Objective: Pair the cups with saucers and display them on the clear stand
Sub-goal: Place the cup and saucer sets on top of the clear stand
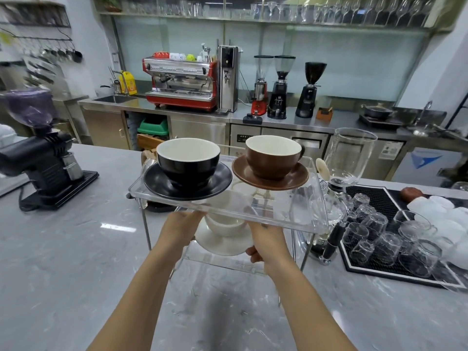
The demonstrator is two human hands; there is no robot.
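While 2 cup-and-saucer pairs sit on the top tier of the clear stand (291, 216), a third pair is held at its lower tier.

Head view: on top, the black cup (188, 160) sits in the black saucer (162, 186) at left, the brown cup (273, 155) in the brown saucer (298, 177) at right. Below, the left hand (181, 228) and right hand (267, 243) grip opposite edges of the white saucer (220, 243), which carries the white cup (225, 224). The stand rests on the grey counter (76, 249).
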